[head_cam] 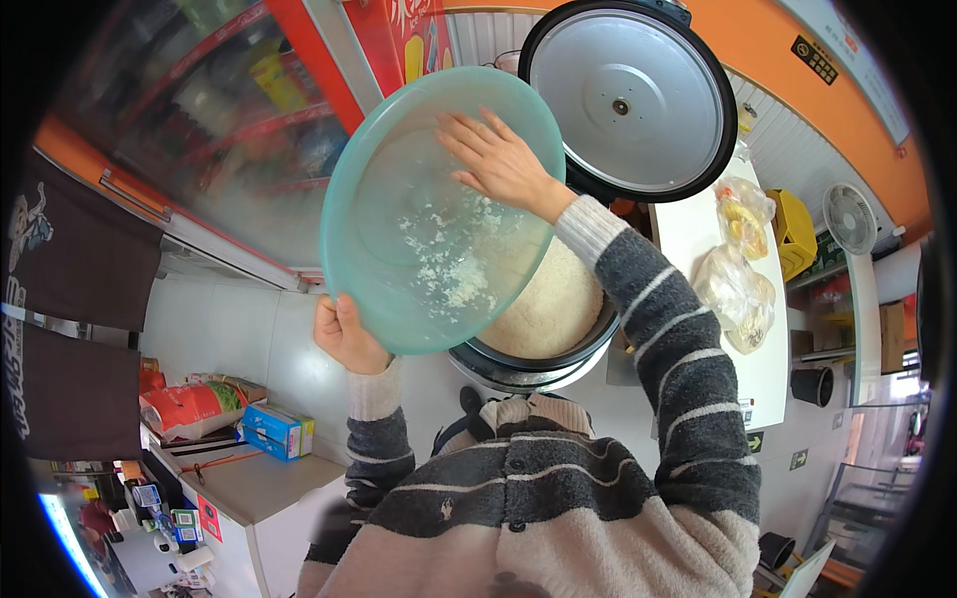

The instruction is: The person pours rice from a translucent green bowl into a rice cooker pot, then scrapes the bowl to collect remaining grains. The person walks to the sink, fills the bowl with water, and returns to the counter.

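Observation:
My left hand (348, 333) grips the rim of a translucent green plastic basin (381, 217), thumb on the outside edge. The basin is tilted above a large round rice cooker (534, 366) and hides part of it. My right hand (497, 161) is over the inside of the basin with its fingers slightly apart; whether it touches the wall cannot be told. Clumps of white rice (456, 276) lie in the basin. More rice (553, 303) fills the cooker's pot. The cooker's round metal lid (628, 101) stands raised behind it.
On the right, a white counter (766, 374) bears plastic bags of food (736, 291). A glass-fronted display fridge (247, 149) stands at the left. Lower left, a counter (299, 475) holds a red sack (194, 407) and a blue box (275, 431). A small fan (850, 217) is at the far right.

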`<state>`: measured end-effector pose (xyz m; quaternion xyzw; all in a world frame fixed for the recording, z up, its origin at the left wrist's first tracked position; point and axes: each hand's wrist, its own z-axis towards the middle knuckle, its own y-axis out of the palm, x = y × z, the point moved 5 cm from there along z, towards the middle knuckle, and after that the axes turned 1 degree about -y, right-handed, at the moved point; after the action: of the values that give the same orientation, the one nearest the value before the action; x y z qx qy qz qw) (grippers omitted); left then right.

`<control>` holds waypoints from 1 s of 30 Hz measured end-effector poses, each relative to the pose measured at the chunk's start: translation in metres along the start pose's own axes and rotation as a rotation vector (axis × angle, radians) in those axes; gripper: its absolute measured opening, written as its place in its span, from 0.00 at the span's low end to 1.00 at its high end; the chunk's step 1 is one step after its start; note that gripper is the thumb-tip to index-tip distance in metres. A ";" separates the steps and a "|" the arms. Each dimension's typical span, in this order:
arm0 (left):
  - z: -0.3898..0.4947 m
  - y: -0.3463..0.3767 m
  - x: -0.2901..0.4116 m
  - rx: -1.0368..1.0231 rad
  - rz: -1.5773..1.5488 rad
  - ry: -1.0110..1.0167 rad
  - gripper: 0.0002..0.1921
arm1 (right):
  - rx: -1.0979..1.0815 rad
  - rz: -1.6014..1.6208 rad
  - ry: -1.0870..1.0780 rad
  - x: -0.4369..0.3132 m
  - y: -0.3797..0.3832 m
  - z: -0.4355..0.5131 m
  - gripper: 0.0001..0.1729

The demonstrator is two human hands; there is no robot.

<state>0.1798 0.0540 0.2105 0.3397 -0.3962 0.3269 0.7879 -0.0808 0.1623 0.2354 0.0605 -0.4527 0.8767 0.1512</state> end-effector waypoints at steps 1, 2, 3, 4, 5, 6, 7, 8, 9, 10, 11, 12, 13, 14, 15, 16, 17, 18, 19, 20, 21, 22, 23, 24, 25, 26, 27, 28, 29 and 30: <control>-0.003 0.001 0.002 -0.034 0.001 0.006 0.19 | 0.023 0.021 0.033 -0.001 0.001 0.002 0.39; -0.006 0.001 0.002 -0.018 0.016 0.000 0.18 | -0.005 0.017 0.069 -0.003 0.006 -0.003 0.40; -0.008 0.001 0.003 -0.024 0.019 0.003 0.18 | -0.033 0.014 0.103 -0.010 0.013 -0.008 0.41; -0.009 0.002 0.004 -0.042 0.003 0.007 0.18 | 0.023 0.016 0.115 -0.018 0.017 -0.015 0.43; -0.008 0.000 0.005 -0.026 0.022 0.004 0.18 | -0.061 0.038 0.176 -0.030 0.029 -0.025 0.43; -0.008 0.000 0.005 -0.019 0.019 0.009 0.18 | -0.142 0.047 0.223 -0.042 0.039 -0.037 0.44; -0.008 0.000 0.004 -0.015 0.003 0.014 0.18 | -0.151 0.078 0.207 -0.055 0.040 -0.053 0.44; -0.007 0.000 0.003 0.001 0.012 0.016 0.18 | -0.333 0.095 0.219 -0.063 0.049 -0.066 0.44; -0.007 0.001 0.001 0.014 0.007 0.016 0.17 | -0.332 0.112 0.223 -0.065 0.049 -0.068 0.43; -0.007 0.001 0.000 0.002 -0.011 0.008 0.17 | -0.420 0.131 0.243 -0.064 0.051 -0.070 0.43; -0.005 -0.001 0.001 0.020 0.014 0.018 0.17 | -0.501 0.161 0.269 -0.059 0.051 -0.070 0.42; -0.004 -0.001 0.001 0.011 0.023 0.019 0.17 | -0.375 0.062 0.239 -0.053 0.041 -0.059 0.42; -0.004 0.001 0.003 -0.019 -0.001 0.057 0.17 | -0.241 -0.030 0.211 -0.041 0.032 -0.043 0.41; -0.004 0.000 0.001 0.016 0.010 0.015 0.18 | -0.018 -0.131 0.157 -0.027 0.017 -0.028 0.41; -0.005 0.001 0.002 0.029 -0.007 0.008 0.18 | -0.097 -0.184 0.153 -0.014 0.018 -0.019 0.41; -0.006 0.002 0.004 0.026 -0.036 -0.001 0.20 | -0.093 -0.237 0.122 -0.002 0.017 -0.014 0.42; -0.007 0.002 0.006 0.047 -0.027 0.006 0.19 | -0.029 -0.299 0.086 0.004 0.016 -0.011 0.42; -0.007 0.003 0.009 0.049 -0.032 0.012 0.19 | -0.113 -0.427 0.042 0.007 0.022 -0.015 0.44; -0.007 0.002 0.011 0.051 -0.050 0.011 0.19 | -0.240 -0.344 0.019 0.006 0.032 -0.024 0.44; -0.007 0.002 0.014 0.057 -0.025 0.035 0.19 | -0.308 -0.278 -0.006 -0.001 0.039 -0.037 0.44; -0.008 0.002 0.016 0.064 -0.014 0.053 0.19 | -0.364 -0.183 -0.032 -0.011 0.046 -0.051 0.44; -0.010 0.002 0.017 0.063 -0.019 0.080 0.19 | -0.340 -0.091 -0.072 -0.024 0.047 -0.066 0.43; -0.012 0.003 0.014 0.079 -0.005 0.054 0.19 | -0.390 0.012 -0.094 -0.035 0.051 -0.081 0.43; -0.011 0.002 0.012 0.086 -0.009 0.041 0.19 | -0.424 0.225 -0.065 -0.047 0.053 -0.090 0.42; -0.009 0.001 0.008 0.080 -0.024 0.023 0.19 | -0.539 0.415 -0.022 -0.055 0.057 -0.098 0.41; -0.008 -0.001 0.008 0.075 -0.008 0.034 0.18 | -0.696 0.582 0.024 -0.061 0.062 -0.102 0.40; -0.006 -0.001 0.007 0.053 -0.003 0.038 0.17 | -0.646 0.596 0.099 -0.058 0.061 -0.096 0.39; -0.005 -0.001 0.007 0.020 -0.017 0.046 0.17 | -0.619 0.592 0.169 -0.053 0.060 -0.089 0.37; -0.005 -0.001 0.006 0.025 -0.003 0.038 0.17 | -0.538 0.607 0.220 -0.048 0.057 -0.081 0.36; -0.006 -0.001 0.006 0.021 -0.007 0.035 0.18 | -0.328 0.395 0.168 -0.038 0.048 -0.066 0.36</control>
<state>0.1859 0.0599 0.2125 0.3433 -0.3778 0.3342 0.7923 -0.0577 0.1819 0.1504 -0.1273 -0.5774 0.8061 0.0221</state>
